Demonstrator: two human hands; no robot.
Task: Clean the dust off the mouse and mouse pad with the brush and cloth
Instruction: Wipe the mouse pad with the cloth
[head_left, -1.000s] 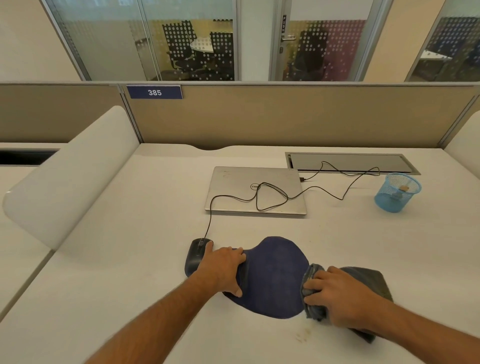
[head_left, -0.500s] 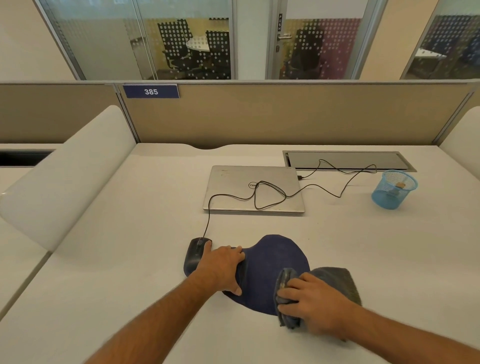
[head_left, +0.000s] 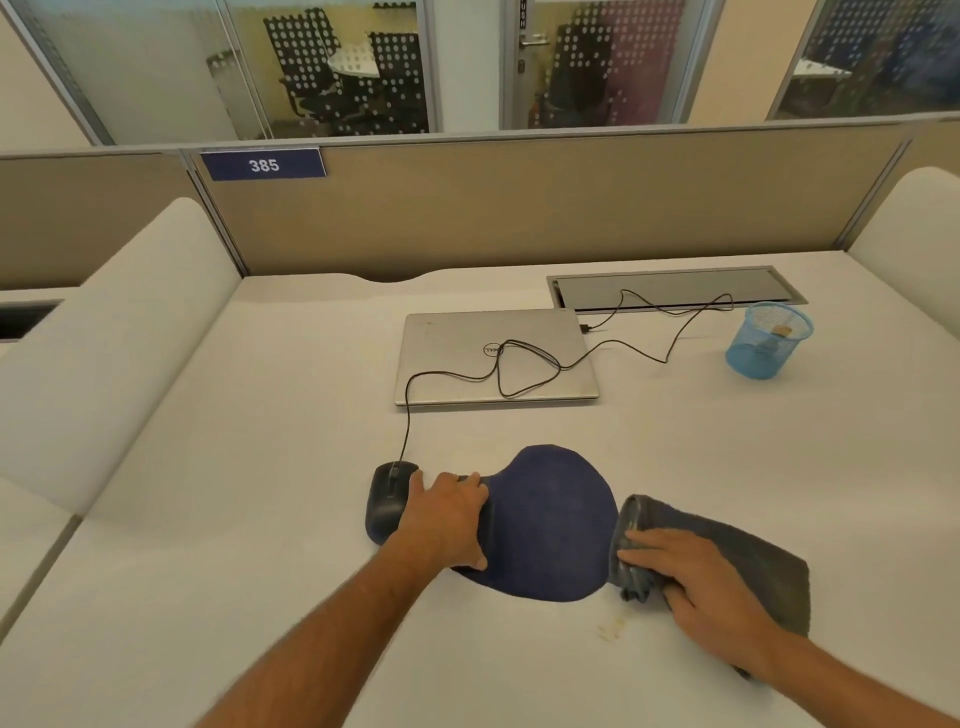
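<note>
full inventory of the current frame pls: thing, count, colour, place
mouse pad: 1, dark blue, near middle of desk
mouse: 1, black, touching pad's left end
cable: 1, black, from mouse across laptop lid
cloth: 1, grey, bunched at pad's right edge
laptop: 1, silver, closed, behind pad
mesh cup: 1, blue, far right
desk hatch: 1, grey, behind laptop
sign 385: 1, blue, on partition
desk: 1, white
left hand: 1, resting flat on pad's left end
right hand: 1, pressing cloth
brush: none identifiable
</note>
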